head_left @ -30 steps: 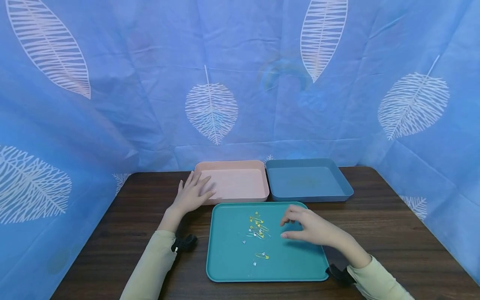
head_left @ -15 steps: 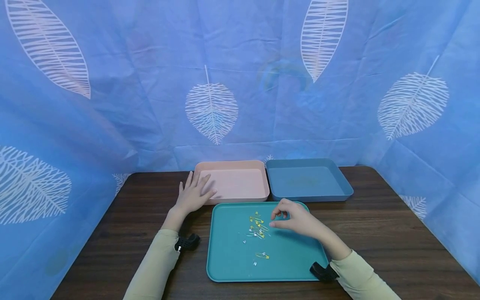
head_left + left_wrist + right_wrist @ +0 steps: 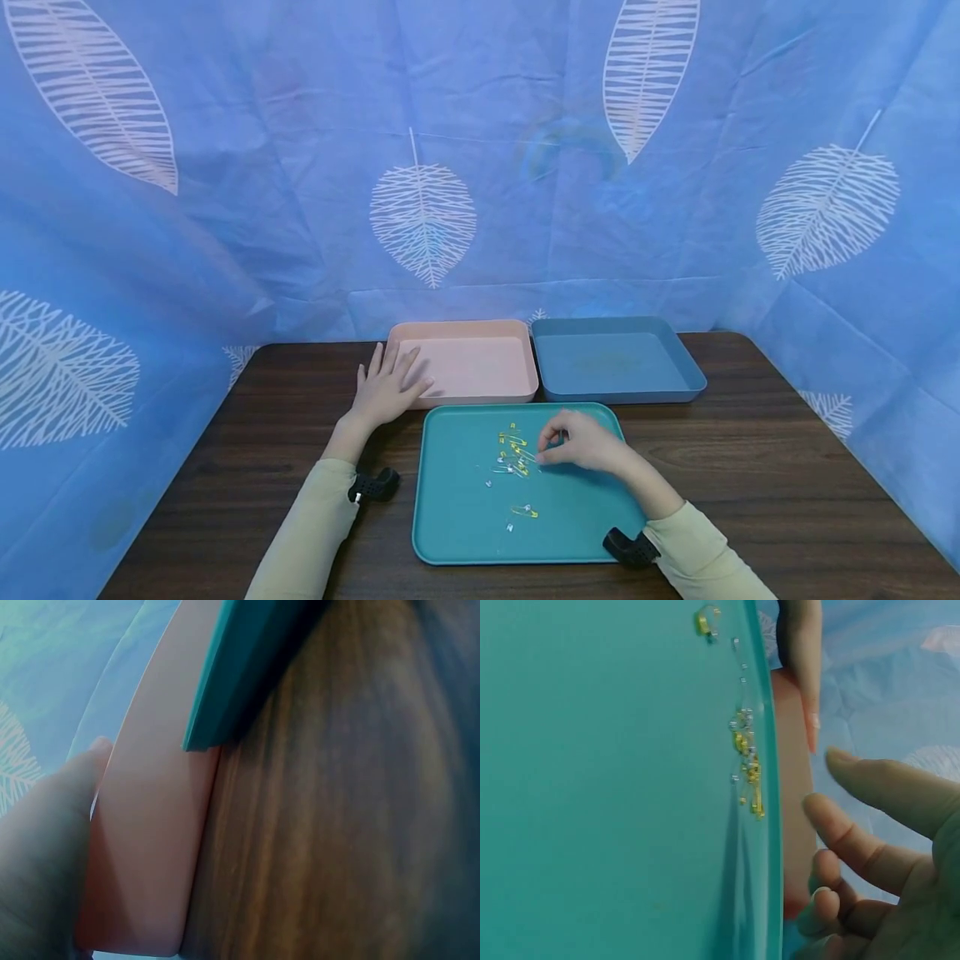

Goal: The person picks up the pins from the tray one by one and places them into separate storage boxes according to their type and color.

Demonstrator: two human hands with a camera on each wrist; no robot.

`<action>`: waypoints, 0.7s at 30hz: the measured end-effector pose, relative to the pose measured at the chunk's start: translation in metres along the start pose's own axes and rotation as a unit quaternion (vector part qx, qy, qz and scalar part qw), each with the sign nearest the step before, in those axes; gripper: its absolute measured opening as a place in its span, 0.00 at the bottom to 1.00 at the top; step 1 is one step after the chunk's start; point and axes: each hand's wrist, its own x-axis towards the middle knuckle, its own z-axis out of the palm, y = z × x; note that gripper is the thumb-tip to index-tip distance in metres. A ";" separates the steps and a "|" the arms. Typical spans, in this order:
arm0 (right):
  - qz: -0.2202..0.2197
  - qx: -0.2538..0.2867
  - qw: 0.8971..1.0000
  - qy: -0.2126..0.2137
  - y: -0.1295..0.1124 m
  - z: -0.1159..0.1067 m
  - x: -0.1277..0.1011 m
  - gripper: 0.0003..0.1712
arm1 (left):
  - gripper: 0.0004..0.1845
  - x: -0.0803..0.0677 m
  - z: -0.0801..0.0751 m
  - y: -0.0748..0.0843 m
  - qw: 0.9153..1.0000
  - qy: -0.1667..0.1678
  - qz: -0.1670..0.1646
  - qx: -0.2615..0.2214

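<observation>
A heap of small gold and silver safety pins (image 3: pixel 513 450) (image 3: pixel 748 761) lies in the middle of a flat teal tray (image 3: pixel 465 533) (image 3: pixel 592 787). One more pin (image 3: pixel 523 511) (image 3: pixel 707 619) lies apart, nearer to me. My right hand (image 3: pixel 555 446) (image 3: pixel 870 847) hovers just right of the heap, fingers loosely curled, thumb and forefinger apart with nothing between them. My left hand (image 3: pixel 386 390) (image 3: pixel 37 855) lies flat with straight fingers against the front left corner of the pink tray (image 3: pixel 480 367) (image 3: pixel 150 847).
A blue tray (image 3: pixel 615 362) stands right of the pink one, both behind the teal tray on a dark wooden table (image 3: pixel 750 467). Blue leaf-print cloth (image 3: pixel 480 167) walls in the back and both sides.
My right hand has slid left across the teal tray, from its right part to the edge of the pin heap. The left hand has stayed on the pink tray's corner.
</observation>
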 end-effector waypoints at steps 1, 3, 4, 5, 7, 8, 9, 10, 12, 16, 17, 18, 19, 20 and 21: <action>0.004 -0.004 1.000 -0.008 0.000 0.001 0.000 0.06 | 0.41 0.000 -0.001 0.000 1.000 -0.001 -0.001 -0.004; 0.016 -0.008 1.000 -0.021 -0.001 0.003 0.001 0.06 | 0.41 0.000 -0.001 0.000 1.000 -0.002 0.000 -0.011; 0.022 -0.009 0.999 -0.026 -0.001 0.004 0.002 0.06 | 0.41 0.000 -0.002 0.000 1.000 -0.004 -0.001 -0.013; 0.026 -0.009 0.999 -0.031 0.000 0.005 0.002 0.06 | 0.41 0.000 -0.002 0.000 1.000 -0.005 -0.002 -0.014; 0.026 -0.008 0.999 -0.041 0.001 0.007 0.003 0.07 | 0.41 0.000 -0.003 0.000 1.000 -0.008 -0.005 -0.015; 0.025 -0.009 0.999 -0.043 0.001 0.008 0.004 0.07 | 0.41 0.000 -0.003 0.000 1.000 -0.008 -0.005 -0.014; 0.024 -0.009 0.999 -0.046 0.001 0.008 0.004 0.07 | 0.41 0.000 -0.002 0.000 1.000 -0.009 -0.006 -0.012; 0.020 -0.010 0.999 -0.048 0.001 0.009 0.004 0.07 | 0.40 0.000 -0.002 0.000 1.000 -0.009 -0.006 -0.011; 0.018 -0.008 0.999 -0.051 0.001 0.010 0.004 0.06 | 0.40 0.000 -0.002 0.000 1.000 -0.010 -0.007 -0.013; 0.014 -0.009 0.998 -0.053 0.001 0.012 0.004 0.06 | 0.40 0.000 -0.002 0.001 1.000 -0.011 -0.007 -0.015; 0.016 -0.009 0.999 -0.051 0.000 0.013 0.005 0.07 | 0.40 0.000 -0.002 0.002 1.000 -0.011 -0.007 -0.017; 0.018 -0.012 0.998 -0.051 0.000 0.013 0.005 0.07 | 0.40 0.000 -0.002 0.002 1.000 -0.011 -0.007 -0.017; 0.019 -0.017 0.999 -0.048 -0.001 0.014 0.006 0.07 | 0.40 0.000 -0.002 0.002 1.000 -0.010 -0.006 -0.016; 0.020 -0.023 0.998 -0.046 -0.001 0.015 0.006 0.08 | 0.40 0.000 -0.001 0.002 1.000 -0.009 -0.006 -0.015; 0.026 -0.026 0.998 -0.042 -0.002 0.016 0.007 0.09 | 0.40 0.000 -0.001 0.002 1.000 -0.009 -0.006 -0.015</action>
